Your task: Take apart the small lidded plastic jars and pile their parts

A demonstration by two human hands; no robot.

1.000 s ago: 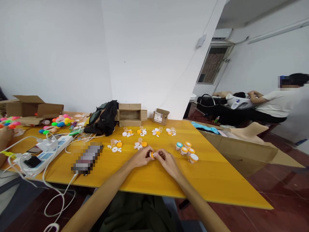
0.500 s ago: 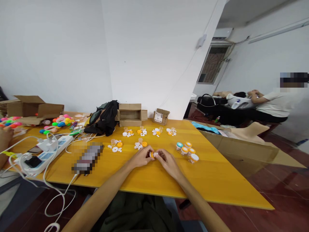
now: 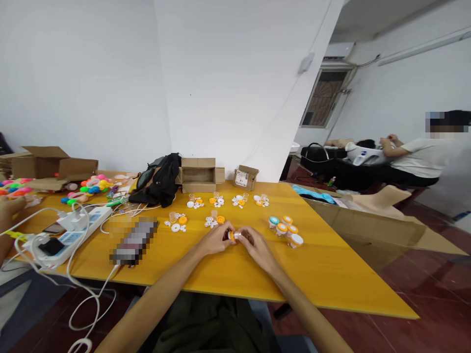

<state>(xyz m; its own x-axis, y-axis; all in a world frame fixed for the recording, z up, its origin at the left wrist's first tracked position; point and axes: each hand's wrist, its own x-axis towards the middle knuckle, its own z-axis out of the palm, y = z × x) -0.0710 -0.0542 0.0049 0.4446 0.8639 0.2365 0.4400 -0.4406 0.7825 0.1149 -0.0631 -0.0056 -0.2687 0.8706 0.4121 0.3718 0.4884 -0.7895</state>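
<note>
My left hand (image 3: 216,239) and my right hand (image 3: 255,245) meet over the middle of the yellow table (image 3: 324,274). Both are closed on one small clear jar with an orange lid (image 3: 233,236), held between the fingertips. Just right of my hands stands a cluster of finished small jars (image 3: 285,229) with orange, teal and white lids. Behind my hands lie several little heaps of white discs, orange lids and clear cups (image 3: 215,220).
A power strip with chargers and cables (image 3: 69,230) and a blurred flat object (image 3: 134,240) lie at the left. Cardboard boxes (image 3: 198,174), a black bag (image 3: 160,179) and coloured toys (image 3: 90,185) line the back. Another person's hand (image 3: 9,206) shows far left; a person sits far right (image 3: 423,157).
My hands have stayed in place with small finger movements on the jar. The hand at the far left has shifted slightly.
</note>
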